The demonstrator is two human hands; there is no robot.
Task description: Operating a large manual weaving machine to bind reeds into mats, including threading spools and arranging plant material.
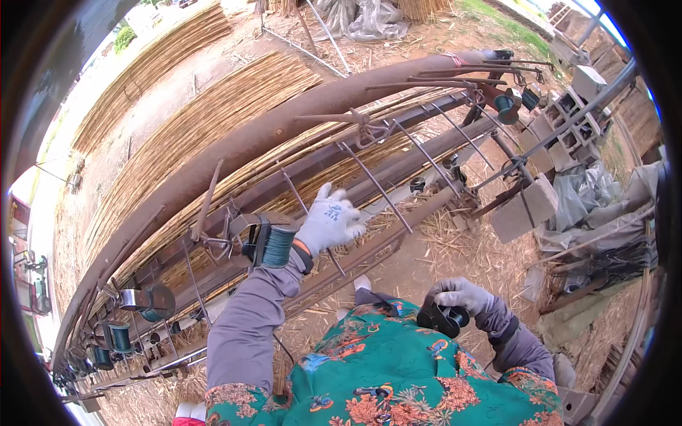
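My left hand point(330, 219), in a white work glove, reaches over the metal frame point(398, 174) with its fingers spread and nothing visible in them. Just beside that wrist is a spool of dark green cord point(278, 246) in a bracket on the frame. Close to my body on the right, my gloved right hand point(463, 295) is closed round a black spool point(444, 321). How much cord that spool carries, I cannot tell. Thin metal rods point(375, 186) cross the frame near my left fingers.
A thick rusty pipe point(263, 142) arches along the frame's far side. Beyond it lie long mats of reed point(192, 128). More cord spools point(122, 339) hang at the lower left. Concrete blocks point(526, 209) and plastic sheeting point(586, 192) stand at the right. Loose straw point(455, 245) covers the ground.
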